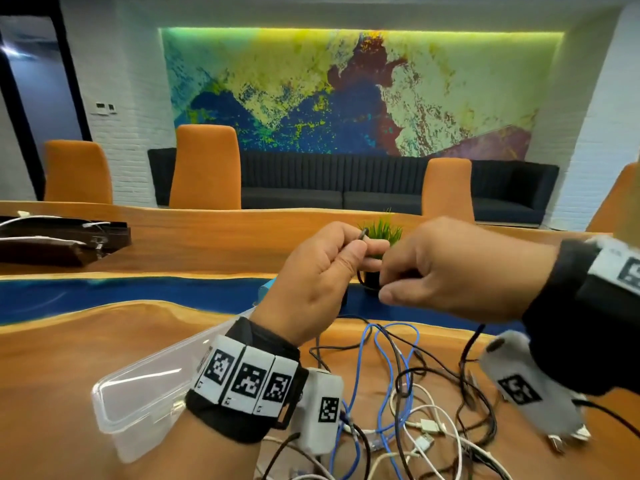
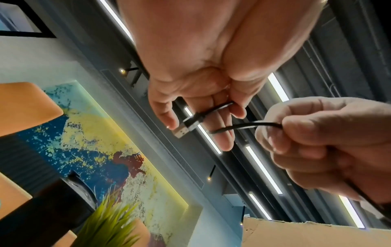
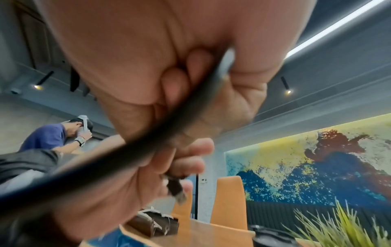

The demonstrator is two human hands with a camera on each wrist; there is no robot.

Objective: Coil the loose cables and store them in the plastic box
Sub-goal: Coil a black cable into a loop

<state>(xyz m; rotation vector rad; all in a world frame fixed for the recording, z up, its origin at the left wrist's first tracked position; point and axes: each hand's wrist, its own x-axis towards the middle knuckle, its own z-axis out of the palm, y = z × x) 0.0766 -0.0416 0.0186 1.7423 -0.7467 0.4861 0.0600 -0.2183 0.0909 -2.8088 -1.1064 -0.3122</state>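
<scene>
While my left wrist band covers its near right corner, the clear plastic box [image 1: 138,403] lies open-topped on the wooden counter [image 1: 62,358] at the left, its far end cut off behind my forearm. The black-and-white square codes on my wrist bands [image 1: 247,379] carry tiny characters beneath them that I cannot read. My left hand [image 1: 318,275] has its grip closed on the black cable [image 2: 211,109] just behind its USB plug [image 2: 186,127], thumb pressing it against the fingers. To the right, my right hand [image 1: 446,271] has a curled grip pinching the same cable farther along; from the head view the run between the hands is mostly hidden. Below, a tangle of blue, white and black loose cables [image 1: 408,403] sprawls on the counter, running off the bottom edge.
</scene>
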